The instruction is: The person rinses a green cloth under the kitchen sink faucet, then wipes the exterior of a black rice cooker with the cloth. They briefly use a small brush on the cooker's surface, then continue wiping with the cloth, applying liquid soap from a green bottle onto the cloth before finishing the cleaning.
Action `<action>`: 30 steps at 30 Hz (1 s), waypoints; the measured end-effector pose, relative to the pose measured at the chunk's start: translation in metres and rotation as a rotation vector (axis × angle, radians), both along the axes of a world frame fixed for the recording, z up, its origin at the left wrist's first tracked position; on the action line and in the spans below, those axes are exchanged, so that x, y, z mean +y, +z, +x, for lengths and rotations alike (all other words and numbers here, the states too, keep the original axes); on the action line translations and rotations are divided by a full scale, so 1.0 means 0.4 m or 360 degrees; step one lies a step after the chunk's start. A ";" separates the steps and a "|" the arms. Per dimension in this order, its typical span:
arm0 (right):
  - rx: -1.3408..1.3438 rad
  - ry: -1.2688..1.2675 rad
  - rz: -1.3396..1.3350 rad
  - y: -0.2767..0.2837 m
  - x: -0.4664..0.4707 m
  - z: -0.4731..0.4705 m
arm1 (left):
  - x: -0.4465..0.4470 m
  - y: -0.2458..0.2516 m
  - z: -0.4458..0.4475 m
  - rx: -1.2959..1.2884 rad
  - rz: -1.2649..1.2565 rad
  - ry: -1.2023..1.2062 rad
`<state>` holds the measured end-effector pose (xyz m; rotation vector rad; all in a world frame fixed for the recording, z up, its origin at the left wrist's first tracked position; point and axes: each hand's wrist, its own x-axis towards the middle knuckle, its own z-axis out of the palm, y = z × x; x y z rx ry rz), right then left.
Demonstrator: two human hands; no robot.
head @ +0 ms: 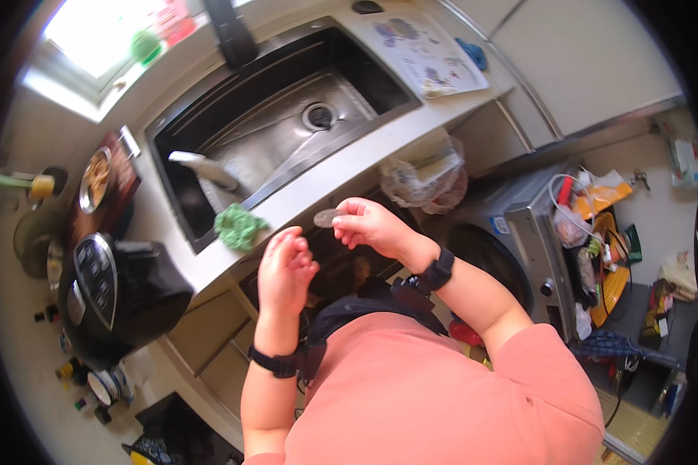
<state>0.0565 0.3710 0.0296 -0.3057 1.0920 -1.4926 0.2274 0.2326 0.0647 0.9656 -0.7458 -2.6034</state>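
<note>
My right hand (365, 225) pinches a small, flat, round grey object (327, 218) between thumb and fingers, in front of the counter edge. It looks like metal, perhaps a drain strainer. To its left, my left hand (285, 267) is raised with loosely curled fingers, and nothing shows in it. A crumpled green cloth (238, 226) hangs over the counter's front edge, just beyond my left hand. Beyond both hands lies a dark sink (256, 136), its steel bottom wet around the drain hole (320, 117). A pale, long-shaped item (206, 168) leans in the sink's near left corner.
A black faucet (231, 38) rises behind the sink. Left are a black rice cooker (125, 302) and a bowl of food (96, 179). A printed sheet (427, 55) lies right of the sink. Below hangs a plastic bag (424, 177), beside a washing machine (520, 232).
</note>
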 end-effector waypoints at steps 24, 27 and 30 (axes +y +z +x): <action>0.0687 -0.0430 0.1162 -0.368 0.309 -0.579 | 0.020 -0.025 0.291 -0.0524 -0.0208 0.0610; 0.1363 -0.0397 0.1135 -0.389 0.330 -0.604 | 0.000 0.024 0.333 -0.0447 -0.0347 0.0727; 0.2061 -0.0336 0.1233 -0.374 0.309 -0.637 | -0.060 0.126 0.430 -0.0523 -0.0845 0.0833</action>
